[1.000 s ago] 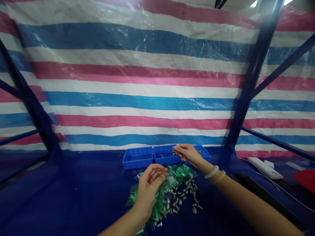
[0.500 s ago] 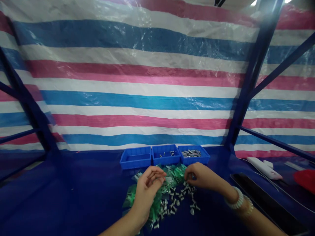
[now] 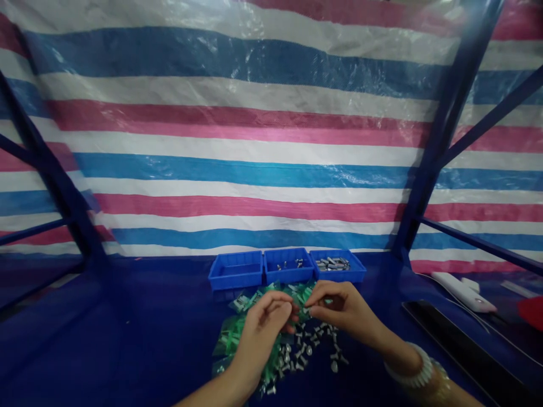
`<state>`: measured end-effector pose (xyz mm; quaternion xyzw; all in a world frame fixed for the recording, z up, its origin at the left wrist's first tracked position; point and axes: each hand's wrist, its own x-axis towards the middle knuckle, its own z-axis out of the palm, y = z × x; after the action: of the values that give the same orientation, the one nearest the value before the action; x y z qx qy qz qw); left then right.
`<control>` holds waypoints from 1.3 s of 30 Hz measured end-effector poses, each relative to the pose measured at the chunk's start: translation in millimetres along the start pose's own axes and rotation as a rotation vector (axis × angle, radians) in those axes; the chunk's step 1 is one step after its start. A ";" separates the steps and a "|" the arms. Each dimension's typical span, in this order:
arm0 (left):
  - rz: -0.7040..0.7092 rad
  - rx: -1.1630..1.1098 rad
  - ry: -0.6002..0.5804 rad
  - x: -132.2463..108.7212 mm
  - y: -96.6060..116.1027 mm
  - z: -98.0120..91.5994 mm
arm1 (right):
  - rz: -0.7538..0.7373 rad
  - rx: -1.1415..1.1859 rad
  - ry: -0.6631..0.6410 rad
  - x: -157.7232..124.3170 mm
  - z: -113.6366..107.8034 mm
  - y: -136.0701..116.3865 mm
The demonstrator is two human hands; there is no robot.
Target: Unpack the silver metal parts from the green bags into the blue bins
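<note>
My left hand point(image 3: 266, 321) is over the pile of green-and-clear plastic packets point(image 3: 231, 334), its fingers curled and the thumb pressed against them. Whatever those fingers hold is hidden. Close by on the right, my right hand point(image 3: 341, 308) pinches thumb and index together at the packets' edge; the small thing between the tips is too small to name. Several silvery screws point(image 3: 302, 357) lie loose on the blue table below both hands. More of the packets show between the hands and partly under the left one.
Three blue bins stand in a row behind the pile: the left bin point(image 3: 236, 282) is bare inside, the middle bin point(image 3: 288, 276) holds a few small metal pieces, the right bin point(image 3: 357, 277) holds metal pins. A dark phone-like slab point(image 3: 456, 342) and white power strip point(image 3: 464, 292) lie right.
My right hand has moved left from above the screws toward my left hand, its fingertips now pinched near the left fingers. The left hand stays nearly in place; the view has shifted slightly.
</note>
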<state>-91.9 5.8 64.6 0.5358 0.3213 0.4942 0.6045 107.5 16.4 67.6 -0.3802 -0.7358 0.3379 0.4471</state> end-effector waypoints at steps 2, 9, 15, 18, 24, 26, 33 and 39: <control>-0.072 -0.042 -0.047 -1.3 -0.9 2.7 | -0.047 0.176 0.041 -3.6 8.4 -3.6; -0.137 -0.103 -0.037 -3.7 0.8 5.3 | -0.022 0.254 0.094 -7.4 21.2 -5.4; 0.135 0.091 0.013 -3.3 3.2 3.2 | 0.220 0.351 0.041 -6.5 20.1 -10.7; 0.238 0.222 0.026 -5.4 4.0 4.4 | 0.236 0.353 0.007 -6.4 23.2 -10.3; 0.303 0.309 0.019 -7.6 4.2 6.7 | 0.235 0.407 0.030 -8.0 27.9 -6.3; 0.300 0.278 0.017 -6.5 3.4 5.9 | 0.201 0.359 0.075 -9.1 28.3 -7.1; 0.038 0.048 -0.019 -2.1 -2.7 3.2 | -0.112 0.033 0.176 -14.1 29.2 -15.6; -0.158 -0.202 -0.037 -7.1 3.0 9.7 | -0.170 -0.035 0.216 -15.5 28.7 -12.7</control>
<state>-85.9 -4.3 68.7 0.4542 0.2998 0.4647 0.6985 82.8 -7.6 61.4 -0.3583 -0.7186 0.2430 0.5442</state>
